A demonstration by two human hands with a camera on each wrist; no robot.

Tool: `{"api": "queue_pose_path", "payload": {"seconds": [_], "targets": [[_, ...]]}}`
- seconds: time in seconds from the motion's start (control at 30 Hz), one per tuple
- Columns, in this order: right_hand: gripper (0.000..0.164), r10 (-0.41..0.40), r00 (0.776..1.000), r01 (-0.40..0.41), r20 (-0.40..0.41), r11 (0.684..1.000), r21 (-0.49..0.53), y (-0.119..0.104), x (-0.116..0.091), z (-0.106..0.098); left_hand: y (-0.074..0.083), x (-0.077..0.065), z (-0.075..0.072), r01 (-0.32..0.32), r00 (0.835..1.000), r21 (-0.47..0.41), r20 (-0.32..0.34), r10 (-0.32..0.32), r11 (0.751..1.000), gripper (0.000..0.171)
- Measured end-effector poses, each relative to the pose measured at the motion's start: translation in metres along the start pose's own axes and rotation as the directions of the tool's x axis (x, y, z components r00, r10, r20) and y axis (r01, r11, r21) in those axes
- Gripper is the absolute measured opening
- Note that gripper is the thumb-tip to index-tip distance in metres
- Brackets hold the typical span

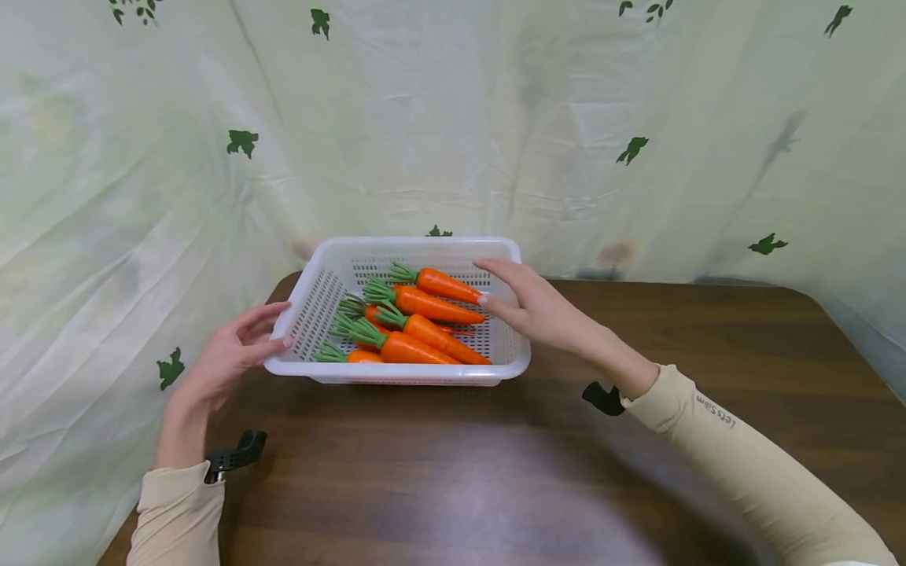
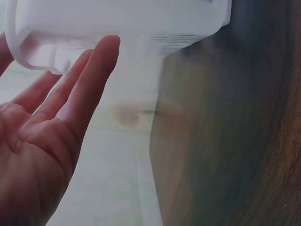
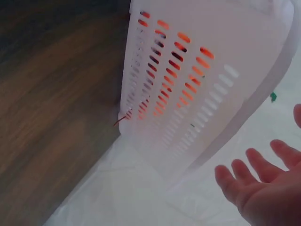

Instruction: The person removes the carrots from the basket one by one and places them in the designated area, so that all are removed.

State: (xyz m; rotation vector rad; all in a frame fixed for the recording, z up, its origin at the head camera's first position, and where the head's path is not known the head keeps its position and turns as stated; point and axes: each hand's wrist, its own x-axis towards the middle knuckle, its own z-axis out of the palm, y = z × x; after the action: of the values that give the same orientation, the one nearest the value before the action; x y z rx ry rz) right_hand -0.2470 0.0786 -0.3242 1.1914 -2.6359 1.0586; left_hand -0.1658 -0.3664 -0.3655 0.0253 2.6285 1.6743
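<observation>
A white perforated plastic basket (image 1: 396, 373) stands on the brown table, holding several orange carrots (image 1: 439, 305) with short green tops. At the basket's left end my left hand (image 1: 215, 365) touches the rim with its thumb and a fingertip. In the left wrist view, its other fingers (image 2: 89, 87) extend fairly straight along the outside of the wall. My right hand (image 1: 541, 310) is over the right end, fingers extended and thumb tip near a carrot tip. From the right wrist view, its fingers (image 3: 254, 176) are spread beside the rim, apart from the wall.
The brown wooden table (image 1: 453, 464) extends in front of the basket and to its right. A pale curtain (image 1: 453, 118) with green leaf prints hangs behind and at the left. Black wrist mounts (image 1: 237, 452) protrude near both sleeves.
</observation>
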Motion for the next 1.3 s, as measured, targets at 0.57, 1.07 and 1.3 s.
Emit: {"api": "queue_pose_path", "payload": {"seconds": [0.57, 1.07, 1.3], "targets": [[0.060, 0.065, 0.967, -0.084, 0.247, 0.994, 0.066, 0.017, 0.052, -0.003, -0.001, 0.001, 0.000, 0.017, 1.000, -0.060, 0.015, -0.017, 0.998, 0.066], [0.047, 0.080, 0.939, -0.088, 0.335, 0.996, 0.010, 0.045, 0.098, 0.019, 0.000, -0.002, 0.002, 0.047, 0.999, -0.084, 0.020, -0.045, 0.995, 0.067], [0.047, 0.118, 0.915, -0.126, 0.385, 0.992, -0.006, 0.051, 0.110, 0.020, 0.001, -0.001, 0.001, 0.054, 0.998, -0.094, 0.037, -0.051, 0.994, 0.066]]}}
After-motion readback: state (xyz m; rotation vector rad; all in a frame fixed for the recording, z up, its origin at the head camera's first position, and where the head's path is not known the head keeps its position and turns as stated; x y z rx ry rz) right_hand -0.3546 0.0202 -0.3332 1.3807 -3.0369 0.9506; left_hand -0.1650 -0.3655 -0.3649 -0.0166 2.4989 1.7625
